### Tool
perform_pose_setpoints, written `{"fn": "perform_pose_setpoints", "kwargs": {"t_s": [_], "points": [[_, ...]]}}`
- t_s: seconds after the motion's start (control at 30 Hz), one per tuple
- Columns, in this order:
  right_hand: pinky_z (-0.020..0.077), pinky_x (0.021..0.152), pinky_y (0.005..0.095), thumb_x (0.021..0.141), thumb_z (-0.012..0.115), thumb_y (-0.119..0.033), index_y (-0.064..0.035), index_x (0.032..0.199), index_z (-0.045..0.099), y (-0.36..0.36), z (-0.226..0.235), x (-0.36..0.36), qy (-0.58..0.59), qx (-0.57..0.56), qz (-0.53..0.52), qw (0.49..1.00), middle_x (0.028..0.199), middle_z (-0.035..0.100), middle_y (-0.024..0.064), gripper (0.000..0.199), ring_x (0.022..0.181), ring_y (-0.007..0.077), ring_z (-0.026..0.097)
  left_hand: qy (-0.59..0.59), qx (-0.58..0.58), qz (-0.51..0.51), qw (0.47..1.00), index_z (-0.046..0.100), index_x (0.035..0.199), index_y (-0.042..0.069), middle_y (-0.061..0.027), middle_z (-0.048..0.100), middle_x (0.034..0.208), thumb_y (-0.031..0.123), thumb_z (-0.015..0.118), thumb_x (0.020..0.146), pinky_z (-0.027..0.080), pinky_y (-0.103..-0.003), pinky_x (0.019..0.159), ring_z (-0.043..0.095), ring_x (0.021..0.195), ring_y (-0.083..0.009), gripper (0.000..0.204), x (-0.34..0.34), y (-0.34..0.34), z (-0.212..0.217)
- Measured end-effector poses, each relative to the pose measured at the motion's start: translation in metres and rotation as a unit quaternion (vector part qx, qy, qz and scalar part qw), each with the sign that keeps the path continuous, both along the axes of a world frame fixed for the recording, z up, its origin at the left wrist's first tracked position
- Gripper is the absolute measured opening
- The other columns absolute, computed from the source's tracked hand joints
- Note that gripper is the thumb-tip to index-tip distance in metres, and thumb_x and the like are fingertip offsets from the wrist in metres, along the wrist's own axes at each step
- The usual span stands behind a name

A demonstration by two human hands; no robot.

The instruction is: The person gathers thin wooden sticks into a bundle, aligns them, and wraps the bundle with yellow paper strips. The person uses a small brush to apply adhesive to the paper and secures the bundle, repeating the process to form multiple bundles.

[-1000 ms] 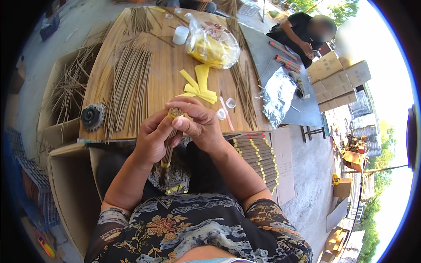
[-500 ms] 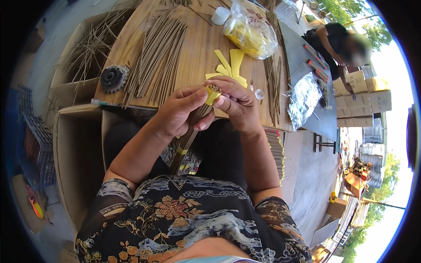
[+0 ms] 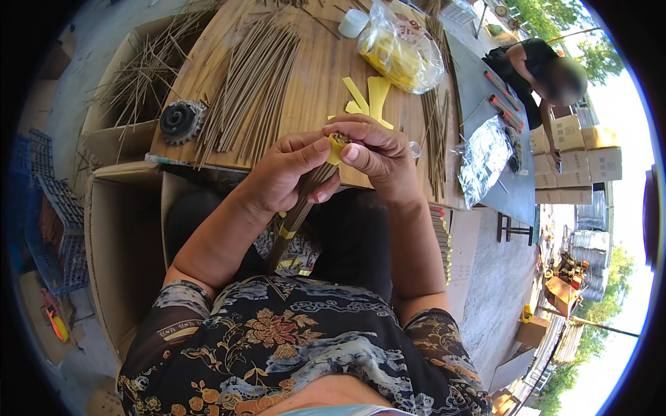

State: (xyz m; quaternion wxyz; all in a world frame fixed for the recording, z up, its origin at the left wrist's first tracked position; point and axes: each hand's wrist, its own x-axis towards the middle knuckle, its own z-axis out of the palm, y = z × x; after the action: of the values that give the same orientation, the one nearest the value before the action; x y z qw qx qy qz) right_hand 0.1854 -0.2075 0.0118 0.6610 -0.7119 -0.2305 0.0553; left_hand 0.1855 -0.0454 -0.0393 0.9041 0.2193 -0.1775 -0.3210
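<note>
A bundle of thin brown sticks [image 3: 300, 216], which look like incense sticks, slants from my lap up to the table's near edge. Around its upper end goes a yellow paper strip [image 3: 335, 152], and a second yellow band circles it lower down. My left hand [image 3: 295, 166] is closed round the bundle just below the upper strip, thumb pressed on the paper. My right hand [image 3: 374, 156] pinches the strip at the tip from the other side. Beyond my hands, loose yellow paper strips [image 3: 377, 97] lie on the wooden table [image 3: 319, 76].
Loose brown sticks [image 3: 253, 90] cover the table's left part, beside a black gear-like wheel [image 3: 182, 122]. A clear bag of yellow strips [image 3: 402, 59] lies at the back. Crumpled foil [image 3: 483, 159] is on the right. Cardboard boxes [image 3: 128, 243] stand at left. A person [image 3: 531, 73] bends over farther right.
My right hand has shifted slightly at the bundle's tip, its fingers and thumb moving along the yellow strip. My left hand keeps its grip. The view has moved a little.
</note>
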Motion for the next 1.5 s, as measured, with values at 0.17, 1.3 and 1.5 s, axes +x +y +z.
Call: {"fn": "perform_pose_setpoints", "kwargs": {"t_s": [0.17, 1.3, 1.5], "points": [[0.0434, 0.080, 0.0270, 0.080, 0.063, -0.016, 0.0017, 0.100, 0.060, -0.004, -0.005, 0.003, -0.012, -0.001, 0.010, 1.000, 0.101, 0.057, 0.0104, 0.027, 0.095, 0.0175, 0.054, 0.013, 0.002, -0.008, 1.000, 0.054, 0.099, 0.002, -0.0043, 0.051, 0.064, 0.027, 0.048, 0.089, 0.037, -0.022, 0.040, 0.049, 0.047, -0.0138, 0.028, 0.000, 0.000, 0.000], [0.0414, 0.084, 0.0242, 0.082, 0.061, -0.014, 0.0013, 0.116, 0.052, 0.004, 0.001, 0.014, 0.094, -0.013, 0.052, 0.994, 0.106, 0.057, 0.0059, 0.038, 0.096, 0.0119, 0.053, -0.033, -0.022, 0.020, 0.999, 0.053, 0.104, -0.002, -0.0058, 0.055, 0.077, 0.027, 0.044, 0.091, 0.038, -0.022, 0.042, 0.049, 0.050, -0.0127, 0.034, 0.009, 0.014, 0.003], [0.0364, 0.092, 0.0306, 0.086, 0.056, -0.027, 0.0031, 0.121, 0.044, 0.018, -0.024, 0.002, 0.102, 0.030, 0.048, 0.993, 0.111, 0.054, 0.0082, 0.048, 0.103, 0.0170, 0.050, -0.108, -0.020, 0.169, 0.979, 0.056, 0.102, -0.002, -0.0136, 0.059, 0.096, 0.024, 0.044, 0.091, 0.042, -0.022, 0.052, 0.051, 0.060, -0.0118, 0.032, 0.024, 0.033, 0.016]]}}
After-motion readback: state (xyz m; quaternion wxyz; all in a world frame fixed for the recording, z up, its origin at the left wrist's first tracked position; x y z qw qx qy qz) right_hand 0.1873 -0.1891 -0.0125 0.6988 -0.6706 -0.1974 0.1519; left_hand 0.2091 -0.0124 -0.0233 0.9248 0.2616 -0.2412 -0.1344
